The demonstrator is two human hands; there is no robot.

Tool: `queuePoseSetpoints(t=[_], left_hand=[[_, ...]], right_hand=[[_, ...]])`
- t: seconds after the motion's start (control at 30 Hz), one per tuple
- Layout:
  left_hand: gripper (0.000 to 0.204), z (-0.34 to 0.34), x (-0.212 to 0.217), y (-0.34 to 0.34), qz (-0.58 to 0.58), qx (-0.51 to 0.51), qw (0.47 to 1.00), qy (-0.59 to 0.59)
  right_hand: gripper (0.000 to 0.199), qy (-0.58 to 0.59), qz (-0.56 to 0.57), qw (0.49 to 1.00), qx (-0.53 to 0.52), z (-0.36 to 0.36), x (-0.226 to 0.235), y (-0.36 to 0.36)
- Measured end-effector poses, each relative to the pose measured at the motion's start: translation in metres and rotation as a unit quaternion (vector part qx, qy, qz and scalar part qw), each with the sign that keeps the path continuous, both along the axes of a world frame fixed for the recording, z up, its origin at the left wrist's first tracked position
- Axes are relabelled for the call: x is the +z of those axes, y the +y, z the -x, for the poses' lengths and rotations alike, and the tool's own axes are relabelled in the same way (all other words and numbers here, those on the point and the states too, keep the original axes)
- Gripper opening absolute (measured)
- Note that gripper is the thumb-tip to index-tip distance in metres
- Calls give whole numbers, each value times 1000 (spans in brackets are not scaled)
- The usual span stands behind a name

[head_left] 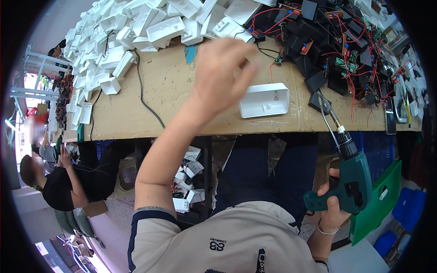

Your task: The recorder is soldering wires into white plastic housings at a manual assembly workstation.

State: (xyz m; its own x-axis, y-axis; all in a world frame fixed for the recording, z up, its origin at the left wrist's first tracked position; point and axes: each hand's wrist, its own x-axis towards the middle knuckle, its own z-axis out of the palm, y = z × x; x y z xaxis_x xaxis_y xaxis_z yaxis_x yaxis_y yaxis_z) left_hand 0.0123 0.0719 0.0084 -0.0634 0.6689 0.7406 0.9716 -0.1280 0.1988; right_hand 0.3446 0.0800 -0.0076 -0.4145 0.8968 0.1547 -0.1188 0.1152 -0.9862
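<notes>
My left hand (223,75) reaches out over the table, palm down, smeared by motion. Whether its fingers hold anything cannot be made out. Just right of it an open white plastic housing (261,98) lies with its hollow side up. My right hand (331,207) is wrapped round the handle of a dark green soldering gun (355,184), off the table's near edge. The gun's metal tip and a thin curved feed tube point up over the table, close to a small black box (318,103).
White plastic housings (164,29) are heaped at the far left. Black boxes with red wires and green circuit boards (348,63) pile up at the right. A grey cable (142,86) crosses the brown tabletop (175,91). Another person (59,182) sits at the left.
</notes>
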Motion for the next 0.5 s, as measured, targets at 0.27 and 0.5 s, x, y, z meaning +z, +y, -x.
queuePoseSetpoints(t=[0.27,0.5], left_hand=[[17,5,42,75,198,251,941,107],[14,30,25,78,318,261,912,3]], right_hand=[[66,-14,7,1000,-16,1,0,2],[65,-1,12,1000,-22,-2,-3,5]])
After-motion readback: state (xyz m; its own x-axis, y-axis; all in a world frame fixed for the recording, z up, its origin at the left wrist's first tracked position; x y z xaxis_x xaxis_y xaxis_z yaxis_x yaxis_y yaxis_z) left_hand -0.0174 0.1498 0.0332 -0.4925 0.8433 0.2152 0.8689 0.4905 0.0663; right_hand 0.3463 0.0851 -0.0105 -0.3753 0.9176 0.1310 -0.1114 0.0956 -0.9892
